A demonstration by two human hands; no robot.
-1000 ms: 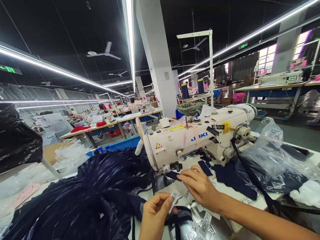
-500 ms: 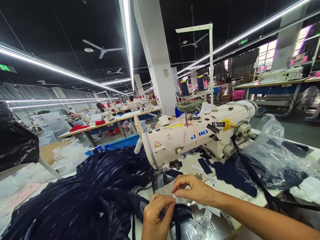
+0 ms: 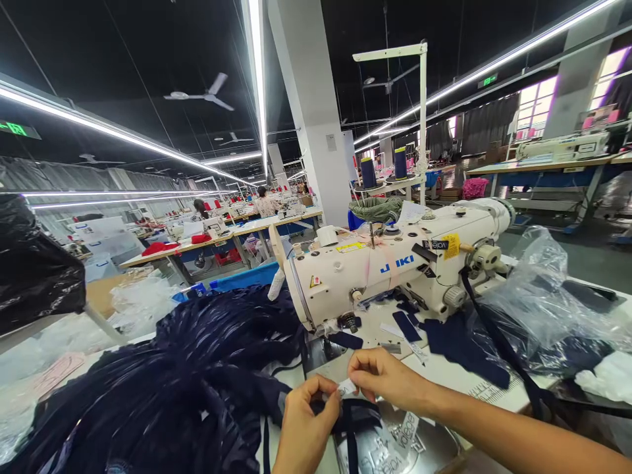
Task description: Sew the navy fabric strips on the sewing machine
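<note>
Between my hands, a small white label (image 3: pixel 346 388) with dark print is stretched in front of the sewing machine. My left hand (image 3: pixel 310 416) pinches its left end between thumb and forefinger. At the other end, the fingertips of my right hand (image 3: pixel 382 374) are closed on it. Just beneath lies a dark navy strap (image 3: pixel 363 416), partly covered by my hands. More printed labels (image 3: pixel 405 431) lie scattered on the shiny metal plate (image 3: pixel 434 438) below. The white sewing machine (image 3: pixel 365 270) stands just beyond my hands, its needle area mostly hidden.
A large heap of navy straps (image 3: pixel 182 375) fills the left side. Navy fabric pieces (image 3: pixel 464 349) and a clear plastic bag (image 3: pixel 533 296) lie to the right. A black plastic bag (image 3: pixel 39 263) hangs at far left. Thread cones (image 3: pixel 399 162) stand behind the machine.
My right hand has closed on the label's right end, and the label now shows stretched between both hands. The whole view has shifted slightly.
</note>
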